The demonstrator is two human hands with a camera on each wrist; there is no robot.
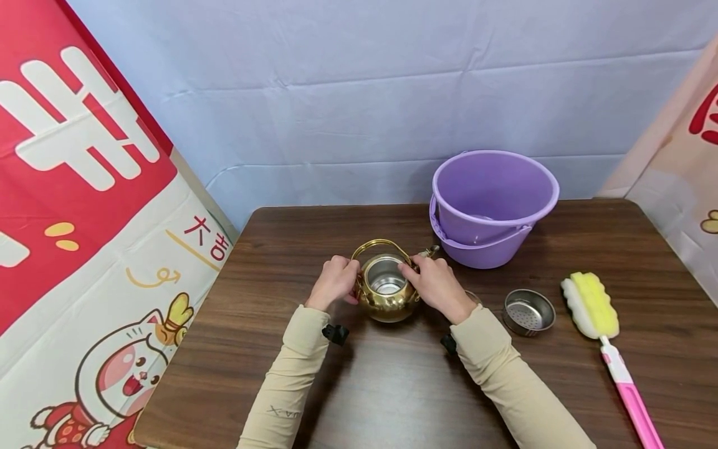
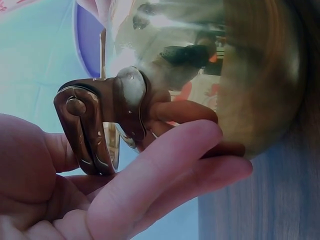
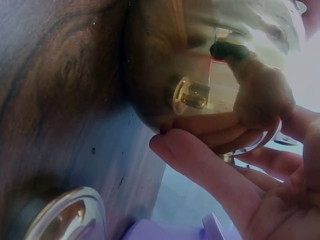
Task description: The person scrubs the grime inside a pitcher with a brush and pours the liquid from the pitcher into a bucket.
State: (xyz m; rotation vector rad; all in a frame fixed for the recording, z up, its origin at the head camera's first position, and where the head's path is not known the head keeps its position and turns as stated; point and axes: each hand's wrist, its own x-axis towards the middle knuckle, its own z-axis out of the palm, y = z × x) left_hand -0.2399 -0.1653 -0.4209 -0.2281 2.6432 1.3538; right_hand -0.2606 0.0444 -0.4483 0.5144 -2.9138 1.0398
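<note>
A shiny gold teapot [image 1: 388,305] stands on the wooden table, its lid off and its steel inside showing. Its hooped handle [image 1: 381,242] is raised over the opening. My left hand [image 1: 336,280] holds the left side; in the left wrist view its fingers [image 2: 165,155] lie against the belly, below the handle's hinge [image 2: 82,120]. On the other side my right hand [image 1: 437,280] grips the pot, thumb at the rim. Fingers [image 3: 200,160] of that hand touch the polished wall in the right wrist view. The spout [image 1: 430,251] points to the back right, partly behind the right hand.
A purple bucket [image 1: 482,240] with a lowered handle stands behind, to the right. Right of the right forearm sits a perforated steel strainer [image 1: 528,313]. A round shiny rimmed piece [image 3: 70,215] lies beside the right wrist. Farther right is a pink-handled sponge brush [image 1: 597,305].
</note>
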